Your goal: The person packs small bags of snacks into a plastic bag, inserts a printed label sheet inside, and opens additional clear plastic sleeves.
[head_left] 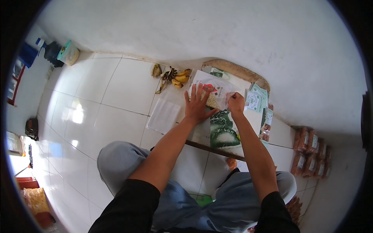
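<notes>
A clear plastic bag [222, 92] with a red printed logo, dark lettering and pale, small pieces inside lies on a low wooden-edged table [237, 69]. My left hand [197, 110] rests flat on its left part, fingers spread. At the bag's right edge, my right hand [236, 104] is closed with the fingertips pinched on the plastic. Under and in front of the bag is a green-and-white printed sheet [225, 134]. Printed paper labels [254, 100] lie just right of my right hand. Empty clear plastic bags [165, 115] are left of my left hand.
Bananas [181, 78] lie on the tiled floor by the table's left back corner. Stacked brown labelled packs [309, 151] stand against the wall at right. A lidded tub [69, 53] and a dark water jug [53, 53] are far left.
</notes>
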A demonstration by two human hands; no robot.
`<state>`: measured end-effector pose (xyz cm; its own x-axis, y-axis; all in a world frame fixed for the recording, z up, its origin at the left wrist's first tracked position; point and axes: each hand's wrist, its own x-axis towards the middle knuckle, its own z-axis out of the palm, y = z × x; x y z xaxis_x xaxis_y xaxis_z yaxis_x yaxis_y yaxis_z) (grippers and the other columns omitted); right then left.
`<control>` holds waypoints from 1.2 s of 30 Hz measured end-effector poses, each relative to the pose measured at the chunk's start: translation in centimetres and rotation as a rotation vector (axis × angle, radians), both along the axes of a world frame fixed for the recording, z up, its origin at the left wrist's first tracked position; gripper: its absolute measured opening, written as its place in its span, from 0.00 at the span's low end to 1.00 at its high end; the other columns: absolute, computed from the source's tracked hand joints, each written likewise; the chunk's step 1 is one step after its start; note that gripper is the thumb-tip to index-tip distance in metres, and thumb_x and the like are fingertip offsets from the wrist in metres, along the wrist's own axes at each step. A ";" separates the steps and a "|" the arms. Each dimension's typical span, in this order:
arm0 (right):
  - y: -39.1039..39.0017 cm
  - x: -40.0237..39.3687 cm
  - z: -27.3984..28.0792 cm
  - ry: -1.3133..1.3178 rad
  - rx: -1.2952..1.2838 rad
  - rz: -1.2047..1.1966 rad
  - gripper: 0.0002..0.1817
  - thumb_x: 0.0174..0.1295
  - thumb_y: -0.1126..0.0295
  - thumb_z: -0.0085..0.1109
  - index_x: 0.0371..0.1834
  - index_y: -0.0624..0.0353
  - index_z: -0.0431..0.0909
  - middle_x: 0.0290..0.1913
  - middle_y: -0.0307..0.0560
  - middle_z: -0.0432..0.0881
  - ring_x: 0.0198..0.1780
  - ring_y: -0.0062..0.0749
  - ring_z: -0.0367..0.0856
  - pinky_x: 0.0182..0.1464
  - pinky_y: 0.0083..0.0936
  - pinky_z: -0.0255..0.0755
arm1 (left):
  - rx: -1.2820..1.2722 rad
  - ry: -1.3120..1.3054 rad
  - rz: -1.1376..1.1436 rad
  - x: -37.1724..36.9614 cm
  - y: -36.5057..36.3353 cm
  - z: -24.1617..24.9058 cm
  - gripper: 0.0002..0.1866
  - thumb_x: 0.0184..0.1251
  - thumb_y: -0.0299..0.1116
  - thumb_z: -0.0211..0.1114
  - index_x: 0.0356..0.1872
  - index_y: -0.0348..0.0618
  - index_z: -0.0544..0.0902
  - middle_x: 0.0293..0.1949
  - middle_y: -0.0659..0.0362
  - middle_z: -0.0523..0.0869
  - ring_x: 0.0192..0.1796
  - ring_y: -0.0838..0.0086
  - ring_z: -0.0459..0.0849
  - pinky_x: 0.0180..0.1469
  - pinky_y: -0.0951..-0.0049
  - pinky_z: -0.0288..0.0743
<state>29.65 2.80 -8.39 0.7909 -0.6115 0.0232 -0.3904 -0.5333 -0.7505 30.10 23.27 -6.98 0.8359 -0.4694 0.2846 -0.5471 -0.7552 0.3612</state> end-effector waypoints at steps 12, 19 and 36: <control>-0.2 -1.7 5.0 -0.024 0.940 -0.028 0.08 0.67 0.68 0.54 0.43 0.55 0.82 0.36 0.39 0.85 0.31 0.27 0.77 0.33 0.29 0.69 | 0.024 0.005 0.019 0.0 0.0 -0.1 0.52 0.57 0.72 0.59 0.78 0.58 0.53 0.79 0.48 0.47 0.80 0.46 0.41 0.73 0.31 0.38; -2.1 -1.9 3.5 0.026 0.962 0.221 0.10 0.72 0.65 0.49 0.48 0.58 0.76 0.44 0.42 0.85 0.37 0.27 0.78 0.37 0.31 0.71 | 0.024 0.012 0.022 0.1 0.0 -0.3 0.51 0.58 0.71 0.59 0.78 0.57 0.53 0.79 0.48 0.46 0.80 0.45 0.42 0.73 0.32 0.39; -3.9 -3.3 3.6 0.052 0.830 0.009 0.14 0.59 0.64 0.69 0.38 0.64 0.81 0.32 0.46 0.85 0.22 0.28 0.79 0.23 0.21 0.67 | 0.062 0.047 0.037 0.1 0.0 -0.2 0.50 0.60 0.72 0.56 0.78 0.54 0.56 0.80 0.48 0.45 0.80 0.46 0.39 0.74 0.34 0.38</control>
<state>26.35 -1.09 -4.77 0.7835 -0.4075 -0.4692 -0.4336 0.1824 -0.8824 30.20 23.25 -7.22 0.8648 -0.4534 0.2157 -0.5017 -0.7961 0.3383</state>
